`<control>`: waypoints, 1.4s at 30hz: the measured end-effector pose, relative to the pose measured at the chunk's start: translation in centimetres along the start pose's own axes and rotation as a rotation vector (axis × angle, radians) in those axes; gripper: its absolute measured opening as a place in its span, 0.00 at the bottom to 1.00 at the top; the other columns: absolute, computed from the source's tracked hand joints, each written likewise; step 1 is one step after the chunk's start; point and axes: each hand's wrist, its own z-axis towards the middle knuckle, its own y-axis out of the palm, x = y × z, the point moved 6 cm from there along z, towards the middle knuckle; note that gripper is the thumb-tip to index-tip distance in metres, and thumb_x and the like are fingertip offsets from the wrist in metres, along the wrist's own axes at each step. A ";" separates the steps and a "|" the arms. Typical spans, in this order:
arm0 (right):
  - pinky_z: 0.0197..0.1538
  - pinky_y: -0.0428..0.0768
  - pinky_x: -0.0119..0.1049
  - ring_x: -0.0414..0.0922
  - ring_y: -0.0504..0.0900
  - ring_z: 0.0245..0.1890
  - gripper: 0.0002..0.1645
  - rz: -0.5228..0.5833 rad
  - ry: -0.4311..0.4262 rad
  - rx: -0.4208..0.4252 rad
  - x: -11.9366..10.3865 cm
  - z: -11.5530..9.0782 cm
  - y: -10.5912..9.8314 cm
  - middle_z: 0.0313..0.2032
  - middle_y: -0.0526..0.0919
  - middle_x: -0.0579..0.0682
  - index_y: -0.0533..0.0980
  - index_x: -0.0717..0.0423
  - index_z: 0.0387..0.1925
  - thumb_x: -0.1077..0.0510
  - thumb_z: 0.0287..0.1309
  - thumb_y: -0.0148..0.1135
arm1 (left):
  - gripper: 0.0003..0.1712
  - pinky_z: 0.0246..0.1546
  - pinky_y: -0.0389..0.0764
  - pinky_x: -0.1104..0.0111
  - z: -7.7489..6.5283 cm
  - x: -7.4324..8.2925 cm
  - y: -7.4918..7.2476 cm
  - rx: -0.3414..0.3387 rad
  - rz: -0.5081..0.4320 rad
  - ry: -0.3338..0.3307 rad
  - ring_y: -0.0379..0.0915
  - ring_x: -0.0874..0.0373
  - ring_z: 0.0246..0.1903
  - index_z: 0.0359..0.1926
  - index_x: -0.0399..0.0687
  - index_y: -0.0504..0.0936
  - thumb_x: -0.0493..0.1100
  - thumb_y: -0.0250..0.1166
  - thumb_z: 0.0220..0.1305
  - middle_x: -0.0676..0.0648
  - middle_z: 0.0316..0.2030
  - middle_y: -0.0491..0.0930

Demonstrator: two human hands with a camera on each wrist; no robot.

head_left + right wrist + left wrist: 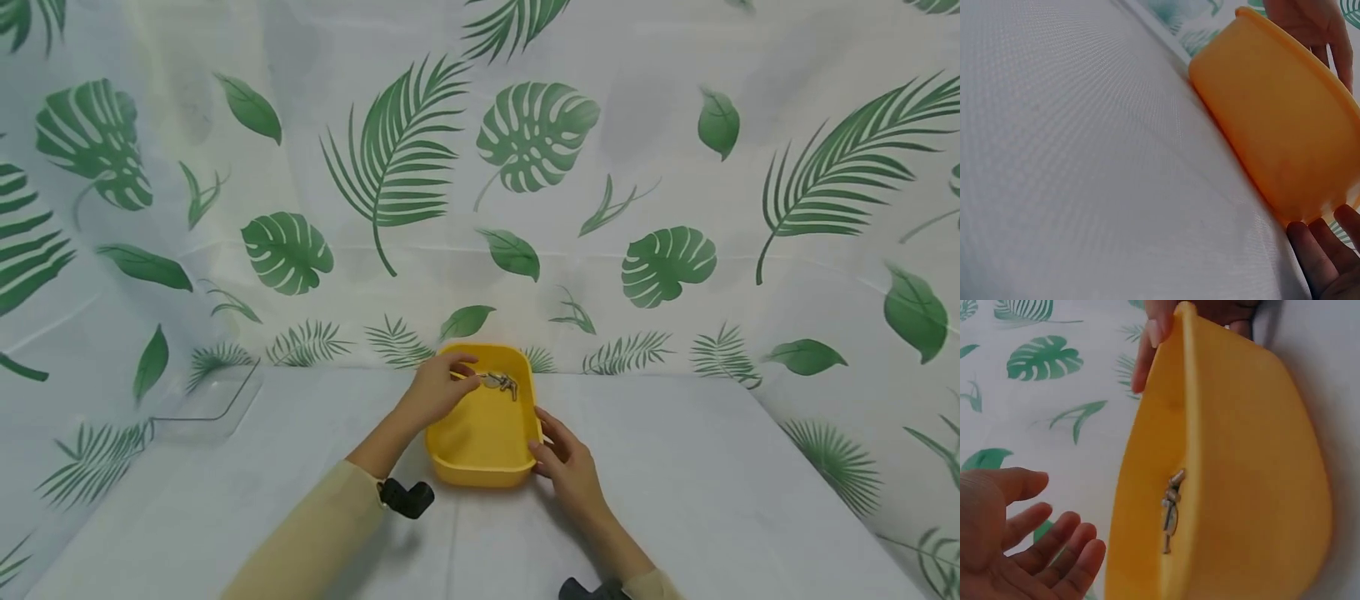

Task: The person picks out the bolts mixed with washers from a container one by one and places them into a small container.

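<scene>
A yellow plastic bin (pixel 480 477) stands on the white table. Small metal pieces, which look like bolts or screws (pixel 504 384), lie together inside it toward its far right part; the left wrist view shows these bolts (pixel 1171 509) past the rim. My left hand (pixel 437 390) hovers over the bin's left side, palm inward, its fingers (pixel 1063 540) spread, loosely bent and holding nothing. At the near right corner my right hand (pixel 570 467) holds the bin, thumb by the rim and fingertips (pixel 1298 231) against the outer wall.
A clear, see-through tray (pixel 202 425) sits at the table's far left. Behind the table hangs a white cloth (pixel 570 308) printed with green leaves. Black camera mounts (pixel 408 500) are strapped on both wrists.
</scene>
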 end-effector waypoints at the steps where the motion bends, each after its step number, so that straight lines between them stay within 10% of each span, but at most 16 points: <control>1: 0.47 0.88 0.33 0.57 0.79 0.63 0.31 0.009 0.003 0.003 0.0 0.0 -0.1 0.70 0.72 0.58 0.67 0.43 0.73 0.54 0.71 0.60 | 0.22 0.53 0.85 0.59 0.5 0.2 0.4 -0.011 -0.006 -0.014 0.81 0.50 0.50 0.62 0.50 0.80 0.49 0.65 0.69 0.44 0.52 0.84; 9: 0.47 0.88 0.34 0.57 0.80 0.63 0.30 0.037 0.006 0.017 -0.1 0.4 0.0 0.70 0.72 0.58 0.68 0.42 0.72 0.53 0.71 0.60 | 0.23 0.55 0.85 0.56 3.3 0.1 3.0 -0.118 -0.297 -0.160 0.81 0.40 0.56 0.64 0.41 0.78 0.43 0.63 0.72 0.37 0.56 0.83; 25: 0.45 0.88 0.35 0.58 0.82 0.60 0.30 0.088 -0.020 0.012 0.0 0.2 0.1 0.68 0.75 0.60 0.69 0.49 0.71 0.57 0.70 0.60 | 0.20 0.63 0.80 0.58 5.9 -1.0 6.2 -0.211 -0.286 -0.321 0.79 0.43 0.58 0.63 0.39 0.79 0.40 0.59 0.74 0.38 0.59 0.80; 34: 0.45 0.88 0.36 0.58 0.81 0.61 0.30 0.094 -0.014 0.019 0.0 -0.3 -0.1 0.68 0.74 0.60 0.70 0.48 0.71 0.56 0.69 0.61 | 0.20 0.57 0.83 0.64 6.2 -2.3 7.5 -0.255 -0.214 -0.354 0.80 0.50 0.42 0.61 0.41 0.82 0.33 0.61 0.70 0.39 0.52 0.85; 42: 0.45 0.89 0.35 0.59 0.81 0.61 0.31 0.111 -0.031 0.004 -0.2 -0.3 -0.3 0.69 0.74 0.60 0.69 0.50 0.71 0.56 0.69 0.61 | 0.19 0.54 0.85 0.66 6.0 -2.7 8.1 -0.199 -0.297 -0.394 0.85 0.51 0.44 0.62 0.36 0.80 0.33 0.58 0.73 0.38 0.51 0.86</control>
